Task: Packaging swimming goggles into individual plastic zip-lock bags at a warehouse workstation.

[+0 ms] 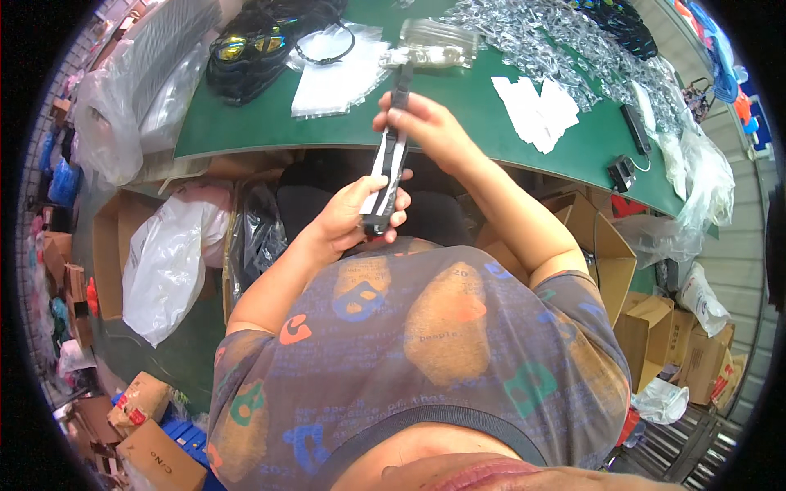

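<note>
In front of my chest, at the near edge of the green table [483, 123], I hold a long narrow black strap [390, 151] with a white strip [398, 159] along it. My left hand [348, 209] is closed round its lower end, with the fingers underneath. The fingers and thumb of my right hand [430, 131] pinch it higher up, near a dark buckle-like part. Its far end reaches toward a clear plastic case [442, 51] on the table; whether they touch I cannot tell.
Black goggles with yellow lenses [246, 49] lie far left beside clear bags [336, 86]. White paper slips [536, 113], a heap of small clear plastic pieces [532, 37] and a black charger [621, 172] are to the right. Open cardboard boxes [115, 262] stand below the table.
</note>
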The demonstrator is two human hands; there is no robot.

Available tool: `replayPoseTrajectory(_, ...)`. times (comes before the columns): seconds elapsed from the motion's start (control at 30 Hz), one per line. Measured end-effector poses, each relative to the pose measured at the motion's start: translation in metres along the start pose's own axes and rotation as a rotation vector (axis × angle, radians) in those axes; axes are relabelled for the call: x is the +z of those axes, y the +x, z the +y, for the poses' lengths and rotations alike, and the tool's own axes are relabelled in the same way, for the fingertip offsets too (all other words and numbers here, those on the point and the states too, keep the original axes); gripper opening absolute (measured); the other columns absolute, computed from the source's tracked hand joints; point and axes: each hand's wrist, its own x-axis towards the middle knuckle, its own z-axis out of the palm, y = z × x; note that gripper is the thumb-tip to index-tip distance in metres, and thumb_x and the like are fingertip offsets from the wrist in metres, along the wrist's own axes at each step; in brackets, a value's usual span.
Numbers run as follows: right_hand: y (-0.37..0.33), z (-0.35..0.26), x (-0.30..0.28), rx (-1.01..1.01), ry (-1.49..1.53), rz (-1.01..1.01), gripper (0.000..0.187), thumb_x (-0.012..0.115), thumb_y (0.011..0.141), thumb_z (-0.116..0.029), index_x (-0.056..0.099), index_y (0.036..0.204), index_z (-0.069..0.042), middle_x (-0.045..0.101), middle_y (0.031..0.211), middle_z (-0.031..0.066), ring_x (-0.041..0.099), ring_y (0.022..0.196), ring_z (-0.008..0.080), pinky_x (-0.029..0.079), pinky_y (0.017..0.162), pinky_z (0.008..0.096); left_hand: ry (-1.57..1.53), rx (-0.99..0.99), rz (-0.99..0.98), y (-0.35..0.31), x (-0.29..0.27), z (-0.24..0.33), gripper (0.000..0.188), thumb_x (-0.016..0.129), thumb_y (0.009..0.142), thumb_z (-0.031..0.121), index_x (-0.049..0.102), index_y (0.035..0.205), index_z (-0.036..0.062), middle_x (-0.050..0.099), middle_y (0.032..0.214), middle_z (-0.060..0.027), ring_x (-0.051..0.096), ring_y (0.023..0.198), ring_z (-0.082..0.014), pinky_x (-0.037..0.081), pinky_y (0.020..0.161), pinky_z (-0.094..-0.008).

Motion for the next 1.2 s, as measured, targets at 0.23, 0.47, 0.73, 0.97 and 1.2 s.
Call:
replayPoseTrajectory(0.23, -0.041, -0.028, 0.004, -0.85, -1.346, -0.363, 0.049, 0.074, 0.078, -0.025, 0.065, 0.125, -0.02, 0.067, 0.127, 0.0015, 0.063, 0.122, 0.0197, 0.038, 0.112, 0.0518, -0.193, -0.205, -0.134, -0.021, -0.012, 0.0, 0.052, 0.033, 0.111, 0.043, 0.05, 0.139, 0.0019, 0.064, 0.101, -0.0111, 0.067, 0.08, -0.0209, 0.061, 0.06, -0.0345)
replayPoseTrajectory(0.47, -0.04, -0.026, 0.002, -0.825, -1.448, -0.339, 0.051, 0.076, 0.079, -0.025, 0.064, 0.129, -0.019, 0.066, 0.128, 0.003, 0.061, 0.125, 0.0203, 0.033, 0.115, 0.0536, -0.152, -0.136, -0.066, -0.022, 0.01, 0.01, 0.055, 0.046, 0.104, 0.05, 0.051, 0.132, 0.0026, 0.065, 0.102, -0.0094, 0.067, 0.082, -0.0186, 0.06, 0.058, -0.0337)
replayPoseTrajectory(0.73, -0.029, -0.039, -0.004, -0.626, -1.251, -0.569, 0.05, 0.076, 0.083, -0.02, 0.064, 0.131, -0.012, 0.067, 0.128, 0.0056, 0.064, 0.118, 0.0254, 0.044, 0.106, 0.0438, -0.117, -0.236, -0.09, -0.023, -0.011, 0.004, 0.051, 0.061, 0.1, 0.027, 0.046, 0.141, 0.001, 0.061, 0.1, -0.0104, 0.065, 0.077, -0.0171, 0.057, 0.052, -0.0268)
replayPoseTrajectory(0.97, -0.015, -0.088, -0.016, -0.469, -1.033, -0.698, 0.069, 0.083, 0.078, -0.029, 0.057, 0.138, -0.007, 0.06, 0.139, 0.015, 0.053, 0.133, 0.0356, 0.042, 0.112, 0.048, -0.134, -0.312, -0.099, -0.025, -0.024, 0.002, 0.052, 0.059, 0.098, 0.03, 0.049, 0.143, 0.0055, 0.063, 0.102, -0.0108, 0.066, 0.075, -0.0182, 0.058, 0.053, -0.028)
replayPoseTrajectory(1.2, -0.062, -0.023, 0.024, -0.526, -1.054, -0.573, 0.051, 0.08, 0.072, -0.015, 0.059, 0.117, -0.006, 0.062, 0.1, 0.0088, 0.063, 0.094, 0.0293, 0.049, 0.086, 0.0444, -0.192, -0.393, -0.065, -0.017, -0.026, -0.008, 0.047, 0.047, 0.098, 0.037, 0.061, 0.111, -0.0057, 0.069, 0.094, -0.0228, 0.068, 0.058, -0.0283, 0.055, 0.045, -0.0344)
